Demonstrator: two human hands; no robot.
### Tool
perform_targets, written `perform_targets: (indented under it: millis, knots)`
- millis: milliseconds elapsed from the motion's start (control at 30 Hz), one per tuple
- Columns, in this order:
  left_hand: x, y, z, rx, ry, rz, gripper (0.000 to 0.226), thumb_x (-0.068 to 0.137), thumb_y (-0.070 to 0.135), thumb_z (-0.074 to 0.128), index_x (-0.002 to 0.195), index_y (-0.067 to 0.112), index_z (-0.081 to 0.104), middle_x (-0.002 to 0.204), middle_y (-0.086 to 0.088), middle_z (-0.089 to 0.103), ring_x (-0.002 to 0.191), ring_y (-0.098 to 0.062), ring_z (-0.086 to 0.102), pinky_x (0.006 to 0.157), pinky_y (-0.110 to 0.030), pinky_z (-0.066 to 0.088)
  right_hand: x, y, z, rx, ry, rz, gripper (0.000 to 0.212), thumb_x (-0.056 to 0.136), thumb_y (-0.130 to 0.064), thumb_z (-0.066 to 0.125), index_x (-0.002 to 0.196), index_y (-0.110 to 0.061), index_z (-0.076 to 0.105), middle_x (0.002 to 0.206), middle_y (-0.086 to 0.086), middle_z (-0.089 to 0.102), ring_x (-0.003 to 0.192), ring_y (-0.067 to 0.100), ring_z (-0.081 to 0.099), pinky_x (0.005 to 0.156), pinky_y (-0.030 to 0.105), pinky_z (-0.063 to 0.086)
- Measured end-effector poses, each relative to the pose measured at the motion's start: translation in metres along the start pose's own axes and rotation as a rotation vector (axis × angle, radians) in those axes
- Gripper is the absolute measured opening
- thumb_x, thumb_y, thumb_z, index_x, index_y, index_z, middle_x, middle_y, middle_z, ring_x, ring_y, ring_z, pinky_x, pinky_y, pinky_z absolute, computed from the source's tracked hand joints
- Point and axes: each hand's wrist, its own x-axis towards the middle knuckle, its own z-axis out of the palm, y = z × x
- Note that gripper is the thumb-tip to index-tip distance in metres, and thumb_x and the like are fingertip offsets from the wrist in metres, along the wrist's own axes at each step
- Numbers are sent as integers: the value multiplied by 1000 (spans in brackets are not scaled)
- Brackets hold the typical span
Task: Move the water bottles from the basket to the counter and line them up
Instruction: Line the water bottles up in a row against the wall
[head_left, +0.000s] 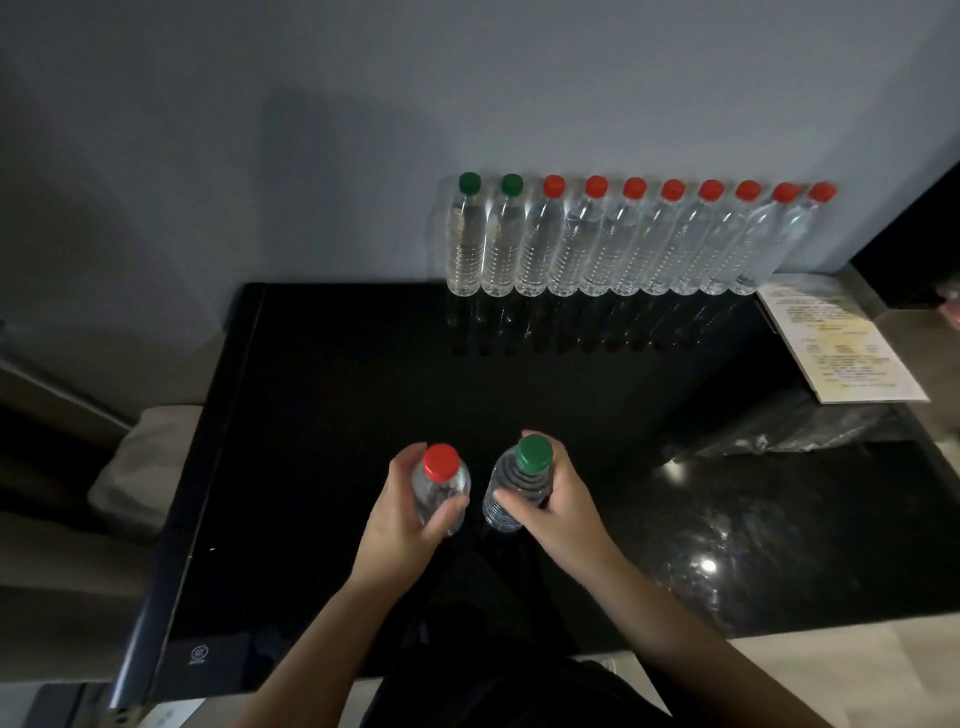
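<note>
- Table (337, 415): glossy black slab, mirror-smooth on the left and speckled like stone on the right.
- Row (597, 249): ten clear, ribbed plastic bottles stand side by side along the wall (260, 130) at the table's back. Two have green caps, at the left, and eight have red.
- Sheet (841, 343): flat printed paper beside the row's right end.
- Left hand (400, 514): fingers curled round a clear red-cap bottle (441, 483) near the table's front.
- Right hand (561, 499): wrapped round a ribbed green-cap bottle (519, 483), just beside the other.

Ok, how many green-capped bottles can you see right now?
3. Two stand at the left end of the row: the end bottle and its neighbour. The third bottle is in the right hand. No basket is in view, so more may be hidden.
</note>
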Motion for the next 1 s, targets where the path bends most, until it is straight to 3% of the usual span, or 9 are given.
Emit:
perform_targets:
  millis: [67, 200, 367, 467, 733, 833, 933, 1000]
  knots:
    - [0, -17, -1, 20, -46, -44, 84, 71, 57, 74, 140, 35, 30, 131, 17, 51, 115, 2, 54, 94, -22, 46, 0, 12, -1, 22, -49, 78, 68, 78, -22, 80, 132, -36, 41, 122, -13, 58, 115, -1, 57, 94, 17, 47]
    - [-4, -34, 3, 84, -79, -75, 86, 68, 46, 80, 138, 40, 29, 133, 20, 46, 119, 2, 47, 94, -18, 38, 3, 37, 0, 7, -82, 216, 77, 74, -23, 83, 136, -35, 39, 125, -20, 57, 118, -8, 53, 98, 21, 44]
    - [1, -48, 9, 110, -83, -105, 75, 72, 40, 80, 134, 36, 38, 127, 20, 49, 115, -1, 50, 94, -21, 42, 4, 54, 11, -65, -70, 271, 61, 75, -22, 82, 124, -38, 50, 113, -41, 54, 112, -14, 52, 95, 20, 43]
    - [5, -56, 11, 116, -87, -111, 70, 74, 37, 80, 133, 34, 41, 123, 20, 51, 115, -1, 52, 97, -25, 45, 6, 54, 14, -71, -36, 296, 53, 75, -19, 81, 112, -43, 51, 108, -27, 60, 104, -19, 53, 88, 12, 41]
    - [29, -50, 6, 62, -86, -128, 61, 72, 35, 82, 123, 39, 48, 112, 20, 58, 104, 1, 58, 84, -18, 48, 31, 53, 19, -99, -47, 306, 58, 73, -28, 84, 125, -25, 58, 110, -22, 63, 103, -14, 57, 89, 13, 47]
    - [63, -37, -6, 9, -31, -178, 58, 71, 38, 82, 119, 36, 50, 107, 19, 60, 97, 0, 60, 76, -15, 46, 65, 36, 24, -125, -59, 293, 61, 71, -31, 85, 126, -23, 58, 109, -20, 64, 100, -15, 58, 86, 8, 47]
    - [114, -20, -24, -21, 35, -172, 58, 72, 36, 83, 118, 35, 47, 99, 22, 58, 92, 2, 59, 76, -18, 46, 118, 13, 35, -96, -61, 286, 58, 72, -21, 84, 122, -27, 56, 102, -17, 66, 90, -14, 61, 73, 4, 47]
    - [155, -14, -37, -6, 81, -170, 62, 71, 35, 83, 122, 28, 48, 101, 17, 59, 91, 0, 59, 78, -22, 49, 162, 2, 46, -63, -45, 292, 60, 70, -17, 84, 122, -26, 56, 101, -12, 68, 89, -3, 66, 73, 10, 51]
